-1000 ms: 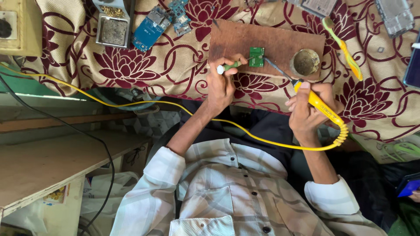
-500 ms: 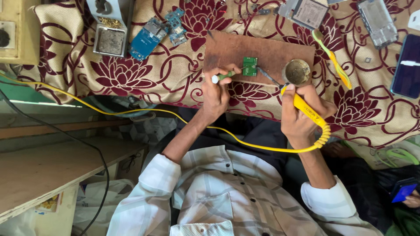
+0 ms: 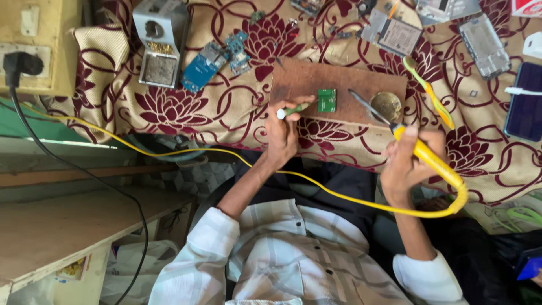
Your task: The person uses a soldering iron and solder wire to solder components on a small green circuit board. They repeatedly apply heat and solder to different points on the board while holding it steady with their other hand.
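Maroon floral cloth carries a brown board [image 3: 339, 90] where the left hand [image 3: 282, 135] pins the green circuit board [image 3: 326, 100] with a green-handled tool [image 3: 293, 110]; the right hand [image 3: 403, 164], gripping the yellow soldering iron [image 3: 429, 161], should approach steadily.

Blue circuit boards [image 3: 217, 61], metal stand [image 3: 160, 42], dark phone [image 3: 526, 100] on floral cloth [image 3: 226, 113].
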